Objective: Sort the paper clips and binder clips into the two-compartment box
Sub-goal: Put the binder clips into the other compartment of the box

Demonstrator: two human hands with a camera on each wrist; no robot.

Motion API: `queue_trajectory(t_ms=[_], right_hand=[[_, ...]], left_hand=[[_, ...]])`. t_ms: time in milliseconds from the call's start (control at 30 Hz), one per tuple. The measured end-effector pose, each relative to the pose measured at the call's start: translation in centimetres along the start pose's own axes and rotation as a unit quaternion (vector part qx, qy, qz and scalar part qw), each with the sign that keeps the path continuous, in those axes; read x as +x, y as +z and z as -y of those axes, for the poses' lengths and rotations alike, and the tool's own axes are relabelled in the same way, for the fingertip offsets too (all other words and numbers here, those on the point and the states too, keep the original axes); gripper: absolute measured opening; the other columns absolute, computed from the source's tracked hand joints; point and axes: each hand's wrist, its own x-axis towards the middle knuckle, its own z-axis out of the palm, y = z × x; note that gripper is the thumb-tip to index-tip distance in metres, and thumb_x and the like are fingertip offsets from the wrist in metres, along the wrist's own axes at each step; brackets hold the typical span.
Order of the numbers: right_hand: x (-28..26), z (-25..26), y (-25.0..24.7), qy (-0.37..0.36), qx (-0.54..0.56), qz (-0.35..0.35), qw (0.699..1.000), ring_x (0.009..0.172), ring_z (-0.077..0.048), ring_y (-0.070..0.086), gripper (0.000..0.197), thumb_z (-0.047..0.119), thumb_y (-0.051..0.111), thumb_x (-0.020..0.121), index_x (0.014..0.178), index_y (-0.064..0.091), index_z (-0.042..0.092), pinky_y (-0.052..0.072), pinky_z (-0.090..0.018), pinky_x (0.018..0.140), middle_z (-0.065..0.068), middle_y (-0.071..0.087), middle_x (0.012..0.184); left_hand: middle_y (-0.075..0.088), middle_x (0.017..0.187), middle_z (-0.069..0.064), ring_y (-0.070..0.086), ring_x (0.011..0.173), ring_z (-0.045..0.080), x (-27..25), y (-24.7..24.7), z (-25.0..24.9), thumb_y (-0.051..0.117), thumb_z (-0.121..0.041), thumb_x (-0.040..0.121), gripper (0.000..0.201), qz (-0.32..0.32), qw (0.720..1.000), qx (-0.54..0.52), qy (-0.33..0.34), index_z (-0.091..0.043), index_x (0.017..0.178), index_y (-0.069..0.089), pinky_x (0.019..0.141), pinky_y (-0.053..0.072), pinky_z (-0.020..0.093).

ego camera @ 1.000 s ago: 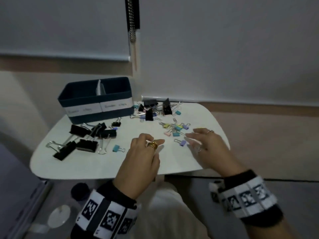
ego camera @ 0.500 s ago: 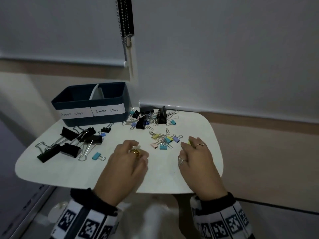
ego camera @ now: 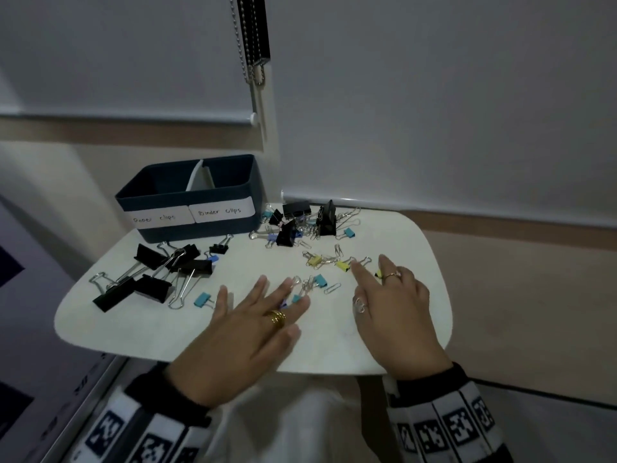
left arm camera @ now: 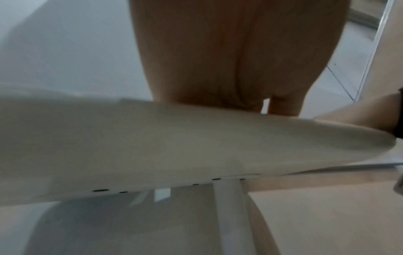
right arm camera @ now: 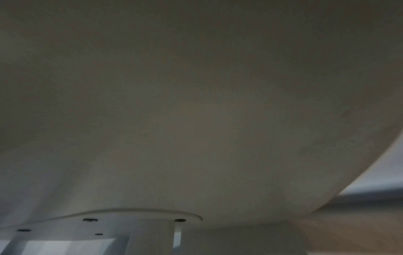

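The dark blue two-compartment box (ego camera: 187,195) stands at the table's back left, labelled "Paper clips" on the left and "Binder clips" on the right. Large black binder clips (ego camera: 160,275) lie in front of it. A mixed pile (ego camera: 300,225) sits at the back centre. Small coloured binder clips and silver paper clips (ego camera: 332,288) are scattered mid-table. My left hand (ego camera: 263,305) lies spread flat, its fingertips on paper clips and small blue clips. My right hand (ego camera: 384,282) rests beside it, the index finger stretched to a yellow binder clip (ego camera: 342,265). Neither hand holds anything.
The white rounded table (ego camera: 133,325) is small, and its front edge runs just under my wrists. A wall and a blind with a bead chain (ego camera: 248,38) rise behind it. Both wrist views are blurred and show the table (left arm camera: 174,146) from below, with its pedestal plate (right arm camera: 139,219).
My left hand has uncurled and spread flat, sliding forward onto the small clips. My right index finger has stretched out towards the yellow clip. The head camera has tilted down and nearer.
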Motion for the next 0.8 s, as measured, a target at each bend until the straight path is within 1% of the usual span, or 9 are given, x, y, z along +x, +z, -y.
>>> queue_trajectory(t_ms=[67,133,267,367,433,533,600,700,800], right_hand=[[0.0,0.1,0.0,0.006,0.013,-0.007,1.000,0.140,-0.027,0.017,0.050,0.030,0.027,0.097,0.147,0.021,0.031,0.016,-0.040,0.114,-0.007,0.013,0.157],[0.0,0.7,-0.1,-0.017,0.033,-0.024,0.999,0.141,-0.026,0.017,0.052,0.028,0.026,0.094,0.146,0.026,0.031,0.019,-0.041,0.113,-0.006,0.013,0.157],[-0.2,3.2,0.2,-0.106,0.034,-0.020,0.994,0.142,-0.029,0.019,0.059,0.026,0.030,0.079,0.136,0.045,0.033,0.023,-0.045,0.112,-0.005,0.021,0.156],[-0.2,3.6,0.7,-0.074,0.011,0.003,0.997,0.143,-0.028,0.017,0.063,0.029,0.024,0.077,0.136,0.046,0.031,0.022,-0.043,0.112,-0.005,0.022,0.156],[0.1,3.3,1.0,-0.060,0.015,-0.018,0.998,0.140,-0.029,0.024,0.058,0.028,0.028,0.079,0.132,0.051,0.027,0.026,-0.043,0.109,-0.003,0.034,0.151],[0.8,4.0,1.5,-0.095,0.043,-0.101,0.989,0.126,-0.028,0.047,0.034,0.014,0.051,0.083,0.111,0.068,0.022,0.035,-0.044,0.098,0.002,0.062,0.129],[1.1,5.2,1.4,-0.125,0.053,-0.133,0.982,0.117,-0.025,0.054,0.029,0.012,0.058,0.084,0.108,0.070,0.023,0.037,-0.041,0.092,0.005,0.067,0.118],[1.1,7.1,1.4,-0.168,0.027,-0.069,0.983,0.125,-0.022,0.042,0.032,0.020,0.053,0.092,0.122,0.061,0.027,0.031,-0.040,0.098,0.006,0.058,0.129],[1.1,7.8,2.0,-0.153,0.012,0.004,0.988,0.131,-0.020,0.030,0.036,0.021,0.045,0.096,0.131,0.050,0.031,0.026,-0.037,0.102,0.007,0.048,0.136]], left_hand=[[-0.024,0.146,-0.032,-0.031,0.138,0.003,-0.5,-0.1,1.2,0.001,-0.070,0.077,0.057,0.031,0.999,-0.013,0.004,-0.064,0.134,0.004,0.113,-0.017,0.045],[-0.027,0.146,-0.032,-0.033,0.138,0.007,-0.8,0.0,1.7,0.010,-0.061,0.084,0.049,0.040,0.999,-0.013,0.007,-0.065,0.132,0.003,0.112,-0.017,0.044],[-0.025,0.147,-0.031,-0.030,0.140,0.007,-0.9,0.1,2.0,0.007,-0.061,0.083,0.052,0.022,0.999,-0.009,0.024,-0.062,0.135,0.003,0.114,-0.016,0.046],[-0.024,0.148,-0.031,-0.029,0.140,0.006,-1.2,0.0,3.0,0.007,-0.062,0.082,0.053,0.012,1.000,0.000,0.015,-0.061,0.135,0.002,0.114,-0.015,0.045],[-0.025,0.147,-0.031,-0.030,0.139,0.006,-1.7,0.0,3.9,0.006,-0.062,0.082,0.052,0.011,1.000,0.008,0.014,-0.064,0.133,0.001,0.114,-0.016,0.044],[-0.026,0.147,-0.031,-0.031,0.139,0.006,-2.3,-0.1,4.7,0.006,-0.061,0.083,0.049,0.017,1.000,0.020,0.014,-0.067,0.131,-0.001,0.113,-0.018,0.043],[-0.025,0.148,-0.030,-0.030,0.140,0.006,-2.2,-0.1,4.8,0.008,-0.058,0.085,0.048,0.013,1.000,0.019,0.019,-0.066,0.132,-0.001,0.112,-0.018,0.043],[-0.023,0.149,-0.029,-0.029,0.140,0.007,-2.1,0.0,4.9,0.006,-0.060,0.085,0.049,0.008,0.999,0.011,0.033,-0.065,0.133,0.000,0.112,-0.018,0.045],[-0.022,0.150,-0.029,-0.028,0.141,0.007,-1.9,0.0,5.5,0.001,-0.063,0.080,0.053,0.009,0.999,0.006,0.052,-0.067,0.133,-0.002,0.111,-0.018,0.045]])
